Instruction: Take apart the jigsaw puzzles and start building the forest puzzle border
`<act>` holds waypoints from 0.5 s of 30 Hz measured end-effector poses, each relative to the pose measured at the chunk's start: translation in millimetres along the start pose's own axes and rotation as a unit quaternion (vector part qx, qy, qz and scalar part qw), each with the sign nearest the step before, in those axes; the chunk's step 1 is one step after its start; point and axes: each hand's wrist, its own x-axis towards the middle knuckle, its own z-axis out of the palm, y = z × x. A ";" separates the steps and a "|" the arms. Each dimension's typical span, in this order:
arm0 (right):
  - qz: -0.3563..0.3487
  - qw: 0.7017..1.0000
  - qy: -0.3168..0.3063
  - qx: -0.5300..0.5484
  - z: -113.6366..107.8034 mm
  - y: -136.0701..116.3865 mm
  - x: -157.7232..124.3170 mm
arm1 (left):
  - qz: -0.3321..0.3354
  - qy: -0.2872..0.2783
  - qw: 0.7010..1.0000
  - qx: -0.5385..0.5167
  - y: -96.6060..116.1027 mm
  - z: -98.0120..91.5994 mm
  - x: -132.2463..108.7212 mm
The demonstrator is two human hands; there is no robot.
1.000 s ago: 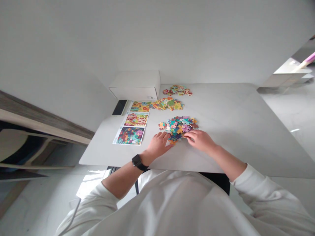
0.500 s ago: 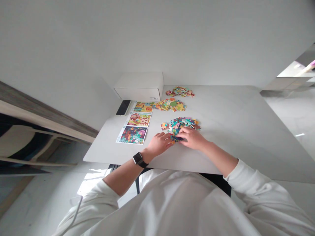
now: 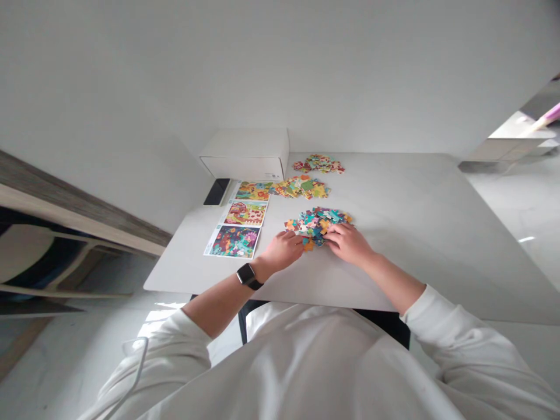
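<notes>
**Multicoloured heap of flat, knobbed jigsaw pieces (image 3: 314, 219) on a smooth white table (image 3: 406, 192)**

The teal, dark-blue and orange heap is lying near the table's front edge, between the hands, probably for easy reach. The bare left hand (image 3: 283, 251), its fingers loosely curled, is touching the near left side; the bare right hand (image 3: 349, 244), also partly curled, is resting at the near right. Whether either is pinching a piece cannot be told, since the fingers are hiding their own tips and part of the heap.

Beyond, a yellow-and-green heap of jigsaw pieces (image 3: 301, 187) is lying apart from a red-and-pale-green heap (image 3: 319, 164) farther back; the separation is apparently keeping colours from mixing. At left, a paper strip of three bright printed pictures (image 3: 246, 213) is lying uncovered, presumably for viewing. The yellow-and-green heap is crowding its far end. A black-screened phone (image 3: 217, 192) is lying beside it, and a white rectangular cardboard box (image 3: 245, 156) is occupying the rear left, against the wall (image 3: 371, 76).
</notes>
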 end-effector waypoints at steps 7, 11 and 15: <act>-0.010 1.000 0.023 0.018 3.4 4.1 -4.7 | 0.018 0.028 0.998 -0.061 17.6 -2.7 -26.3; -0.015 0.999 0.020 0.021 3.9 3.0 -5.9 | -0.001 0.032 0.994 -0.109 31.8 -4.3 -39.5; -0.022 0.999 0.008 0.032 2.9 -6.9 -3.1 | -0.041 0.002 0.992 -0.116 31.8 -4.0 -38.1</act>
